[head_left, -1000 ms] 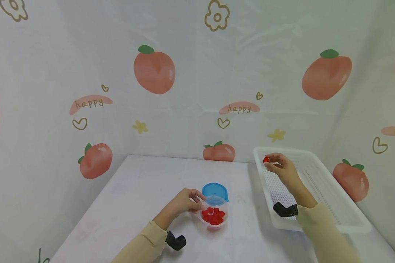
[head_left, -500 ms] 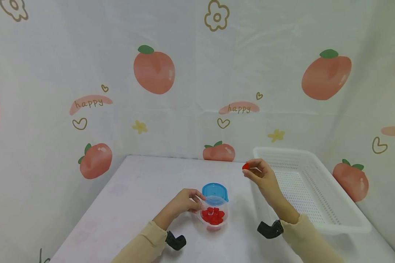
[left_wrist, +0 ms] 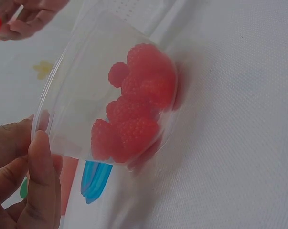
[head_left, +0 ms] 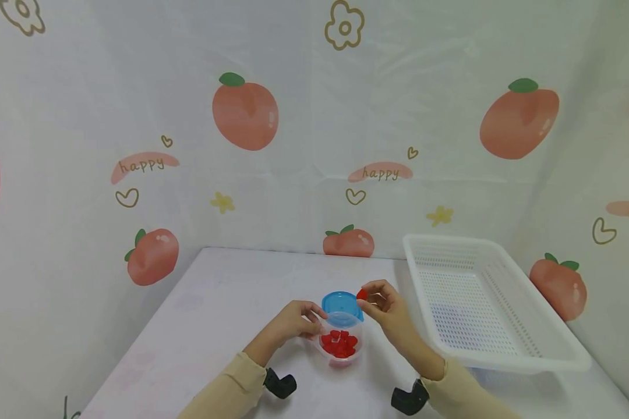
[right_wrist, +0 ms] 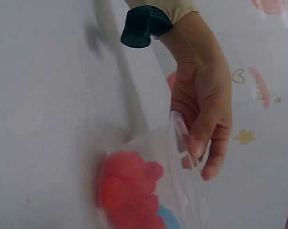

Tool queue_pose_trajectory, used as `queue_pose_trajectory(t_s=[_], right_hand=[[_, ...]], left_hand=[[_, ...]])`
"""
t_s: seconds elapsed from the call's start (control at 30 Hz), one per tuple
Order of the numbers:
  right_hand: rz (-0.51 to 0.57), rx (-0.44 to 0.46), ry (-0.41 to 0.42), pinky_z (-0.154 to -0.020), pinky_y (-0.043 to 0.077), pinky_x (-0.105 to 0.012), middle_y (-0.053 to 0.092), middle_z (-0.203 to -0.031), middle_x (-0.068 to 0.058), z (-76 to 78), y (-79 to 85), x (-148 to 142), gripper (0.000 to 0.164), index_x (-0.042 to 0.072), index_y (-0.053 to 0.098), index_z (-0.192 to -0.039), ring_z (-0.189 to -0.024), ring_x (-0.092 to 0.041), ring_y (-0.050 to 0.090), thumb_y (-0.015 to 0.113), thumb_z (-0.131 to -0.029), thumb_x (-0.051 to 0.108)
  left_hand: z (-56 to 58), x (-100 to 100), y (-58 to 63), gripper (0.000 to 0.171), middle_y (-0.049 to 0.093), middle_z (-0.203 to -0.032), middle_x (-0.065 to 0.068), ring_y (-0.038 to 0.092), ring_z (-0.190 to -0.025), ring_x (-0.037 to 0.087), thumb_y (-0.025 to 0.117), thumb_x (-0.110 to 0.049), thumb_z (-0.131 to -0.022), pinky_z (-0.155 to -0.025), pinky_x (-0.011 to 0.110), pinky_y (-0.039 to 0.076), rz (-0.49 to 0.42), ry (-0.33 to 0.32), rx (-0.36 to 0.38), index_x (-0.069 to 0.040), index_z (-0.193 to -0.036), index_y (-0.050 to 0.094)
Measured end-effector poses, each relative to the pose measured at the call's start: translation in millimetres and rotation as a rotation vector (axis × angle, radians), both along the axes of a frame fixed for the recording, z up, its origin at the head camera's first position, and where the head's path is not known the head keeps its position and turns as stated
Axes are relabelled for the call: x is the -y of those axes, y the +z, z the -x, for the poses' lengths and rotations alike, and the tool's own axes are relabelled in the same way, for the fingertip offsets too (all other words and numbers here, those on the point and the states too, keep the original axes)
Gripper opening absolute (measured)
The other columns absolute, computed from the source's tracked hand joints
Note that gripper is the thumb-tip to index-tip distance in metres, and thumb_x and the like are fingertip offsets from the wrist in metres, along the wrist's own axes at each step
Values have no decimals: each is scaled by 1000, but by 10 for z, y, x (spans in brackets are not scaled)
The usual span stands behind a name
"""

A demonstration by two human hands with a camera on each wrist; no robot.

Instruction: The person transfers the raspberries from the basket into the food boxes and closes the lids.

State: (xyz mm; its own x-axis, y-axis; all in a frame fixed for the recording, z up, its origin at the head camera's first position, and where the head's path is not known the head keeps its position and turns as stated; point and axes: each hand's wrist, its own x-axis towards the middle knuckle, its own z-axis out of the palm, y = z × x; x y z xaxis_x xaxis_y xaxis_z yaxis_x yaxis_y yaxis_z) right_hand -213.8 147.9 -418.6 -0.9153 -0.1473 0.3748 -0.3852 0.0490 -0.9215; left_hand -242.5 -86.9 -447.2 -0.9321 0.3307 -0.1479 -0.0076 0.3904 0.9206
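A clear plastic tub [left_wrist: 81, 95] stands upright on the table with several raspberries [left_wrist: 139, 95] heaped inside. My left hand [head_left: 296, 320] pinches the tub's rim on its left side, thumb and finger on either face of the wall. Up and to the right of the tub, in the head view, my right hand [head_left: 393, 311] holds one more red raspberry [head_left: 362, 294] between thumb and fingertips, above the table. In the left wrist view that hand [left_wrist: 31, 19] shows at the top left corner. Behind the tub lies a blue lid [head_left: 340, 302], partly seen through the clear rim.
A white perforated basket [head_left: 547, 365] stands to the right on the white table [head_left: 199, 308]. A fabric backdrop [head_left: 304, 116] printed with fruit rises behind and at both sides. Black camera mounts [head_left: 280, 384] sit at both wrists.
My right hand has carried the raspberry leftward and down from over the basket to near the blue lid. My left hand has stayed on the tub's rim.
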Motion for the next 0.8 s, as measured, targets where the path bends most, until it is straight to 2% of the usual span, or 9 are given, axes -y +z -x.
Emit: queue_pose_trajectory(t_s=[0.23,0.47,0.57,0.8], right_hand=[[-78,74,56,-78,55,-19,57,-107,-18,4,-211,81,30,-4,54,-112,-91,-12,60,68,-87,4],[-228,164,73,-75,54,-18,58,-107,-17,35,-356,92,31,1,57,-115,-90,-18,60,70,-88,10],[-265,184,93,-73,55,-19,59,-106,-16,69,-383,80,31,1,58,-116,-89,-20,60,69,-88,9],[-342,149,154,-71,57,-22,59,-104,-18,94,-349,65,29,-3,57,-115,-88,-20,61,67,-88,3]], left_hand=[[1,-3,6,23,60,-85,7,61,-64,15,77,-9,-81,-64,28,58,7,-4,1,-6,-102,69],[-8,8,8,21,62,-83,7,62,-63,15,74,-6,-82,-65,28,59,-14,-24,0,-4,-102,69],[-4,14,4,21,62,-82,6,62,-63,15,74,-6,-82,-65,28,59,-21,-27,1,-4,-102,69],[3,18,0,22,62,-83,6,63,-63,15,75,-6,-81,-65,28,59,-23,-22,0,-4,-102,69]])
